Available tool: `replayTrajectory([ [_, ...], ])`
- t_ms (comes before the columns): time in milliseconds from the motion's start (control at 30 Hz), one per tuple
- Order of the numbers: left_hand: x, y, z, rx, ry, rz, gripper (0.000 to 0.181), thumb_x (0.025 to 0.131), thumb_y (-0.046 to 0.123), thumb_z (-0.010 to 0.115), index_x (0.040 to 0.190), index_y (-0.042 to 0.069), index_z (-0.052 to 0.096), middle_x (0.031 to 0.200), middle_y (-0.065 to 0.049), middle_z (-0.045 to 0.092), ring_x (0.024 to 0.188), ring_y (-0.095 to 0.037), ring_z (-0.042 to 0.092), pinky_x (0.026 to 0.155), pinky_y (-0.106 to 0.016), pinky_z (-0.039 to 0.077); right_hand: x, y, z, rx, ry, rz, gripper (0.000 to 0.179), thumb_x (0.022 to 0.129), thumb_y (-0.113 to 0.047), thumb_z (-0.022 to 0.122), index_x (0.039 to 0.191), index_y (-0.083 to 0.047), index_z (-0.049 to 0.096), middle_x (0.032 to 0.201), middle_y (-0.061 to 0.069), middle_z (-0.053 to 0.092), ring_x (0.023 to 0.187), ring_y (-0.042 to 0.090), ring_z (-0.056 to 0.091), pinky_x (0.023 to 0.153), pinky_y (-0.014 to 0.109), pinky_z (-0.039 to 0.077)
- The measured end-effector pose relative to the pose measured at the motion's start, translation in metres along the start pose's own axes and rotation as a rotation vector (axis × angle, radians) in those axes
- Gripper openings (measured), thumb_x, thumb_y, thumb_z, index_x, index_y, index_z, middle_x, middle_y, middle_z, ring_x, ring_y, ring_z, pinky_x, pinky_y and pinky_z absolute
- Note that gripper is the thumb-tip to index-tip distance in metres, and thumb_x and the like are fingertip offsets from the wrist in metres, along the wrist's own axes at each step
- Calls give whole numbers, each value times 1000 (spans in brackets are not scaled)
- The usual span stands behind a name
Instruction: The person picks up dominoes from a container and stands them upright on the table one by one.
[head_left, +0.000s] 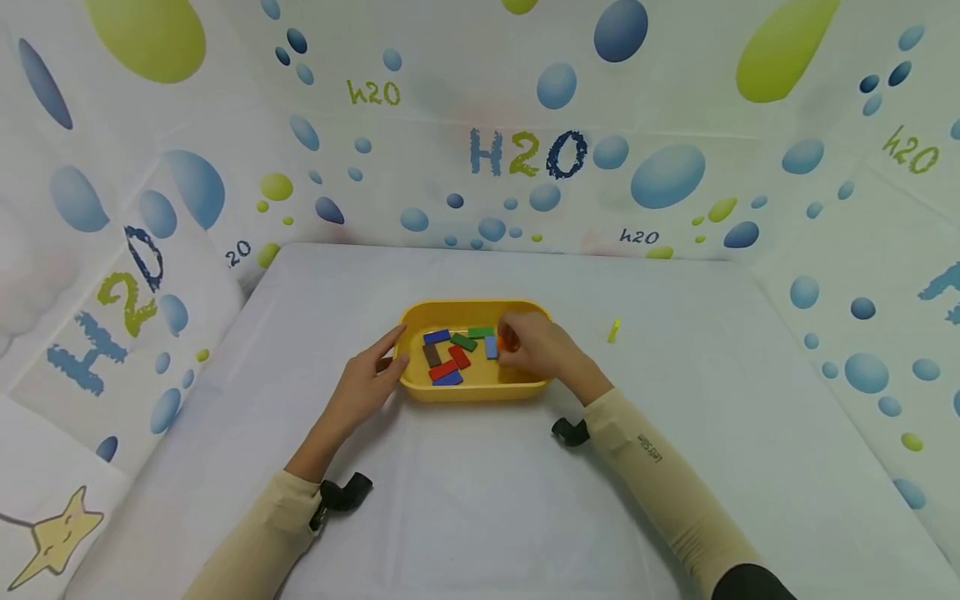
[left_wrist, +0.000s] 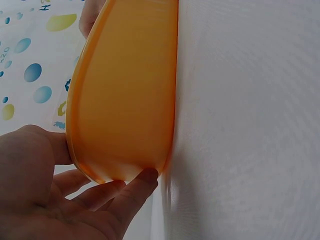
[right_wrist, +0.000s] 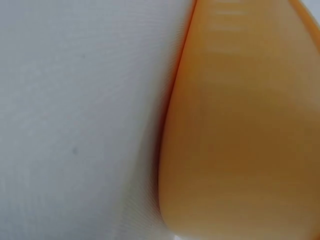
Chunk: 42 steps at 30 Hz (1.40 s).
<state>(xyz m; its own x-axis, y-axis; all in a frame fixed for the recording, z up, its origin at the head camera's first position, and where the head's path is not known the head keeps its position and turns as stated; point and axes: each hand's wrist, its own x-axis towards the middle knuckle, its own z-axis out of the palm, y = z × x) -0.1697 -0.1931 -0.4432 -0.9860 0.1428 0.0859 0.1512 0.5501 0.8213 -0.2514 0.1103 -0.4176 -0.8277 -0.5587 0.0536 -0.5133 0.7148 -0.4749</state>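
Note:
A yellow plastic tray (head_left: 472, 393) rests on the table with several small flat blocks inside, among them a red block (head_left: 459, 357), a brown block (head_left: 431, 355) and a light blue block (head_left: 491, 347). At the tray's left end, my left hand (head_left: 367, 379) grips the wall, with the thumb at the rim and the fingertips against the outside in the left wrist view. My right hand (head_left: 542, 346) reaches over the right end and pinches an orange block (head_left: 509, 339), mostly hidden by the fingers. Only the tray's outer wall (right_wrist: 240, 125) shows in the right wrist view.
A yellow block (head_left: 613, 331) stands apart on the white table (head_left: 480, 492), to the right of the tray. Behind the table hangs a patterned sheet (head_left: 450, 108). A black wrist-worn piece (head_left: 347, 492) juts from the left sleeve, another (head_left: 570, 432) from the right.

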Motion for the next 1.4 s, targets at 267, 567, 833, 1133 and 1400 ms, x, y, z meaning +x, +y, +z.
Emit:
replayTrajectory([
  [267, 0, -1, 0, -1, -1, 4, 58, 109, 22, 55, 163, 16, 37, 163, -18, 37, 135, -44, 52, 104, -51, 49, -5, -1, -4, 86, 84, -6, 25, 89, -13, 78, 109, -6, 65, 95, 2, 67, 90, 25, 63, 85, 33, 57],
  [567, 0, 3, 1, 8, -2, -15, 58, 109, 25, 54, 164, 17, 36, 163, -19, 37, 134, -46, 52, 102, -52, 51, -16, 1, -13, 140, 216, -24, 27, 87, -8, 80, 110, -4, 66, 98, 5, 70, 95, 31, 68, 86, 41, 58],
  [833, 0, 4, 2, 25, 3, -43, 59, 109, 24, 54, 164, 18, 35, 164, -19, 35, 134, -48, 51, 100, -54, 51, -28, 7, -22, 178, 313, -58, 31, 85, -5, 80, 113, 0, 67, 98, 6, 70, 93, 30, 67, 84, 45, 59],
  [1133, -2, 1, -1, 50, 10, -16, 59, 109, 27, 54, 164, 18, 35, 161, -21, 38, 133, -47, 52, 100, -56, 51, -40, 16, -37, 180, 474, -130, 25, 86, -1, 79, 108, -2, 66, 98, 9, 71, 88, 28, 67, 76, 43, 60],
  [1400, -1, 1, 1, 35, -1, -16, 60, 109, 25, 54, 165, 17, 33, 161, -22, 38, 134, -48, 51, 101, -55, 51, -51, 33, -46, 175, 581, -120, 24, 85, 0, 77, 107, -1, 67, 95, 9, 71, 83, 29, 69, 71, 40, 61],
])
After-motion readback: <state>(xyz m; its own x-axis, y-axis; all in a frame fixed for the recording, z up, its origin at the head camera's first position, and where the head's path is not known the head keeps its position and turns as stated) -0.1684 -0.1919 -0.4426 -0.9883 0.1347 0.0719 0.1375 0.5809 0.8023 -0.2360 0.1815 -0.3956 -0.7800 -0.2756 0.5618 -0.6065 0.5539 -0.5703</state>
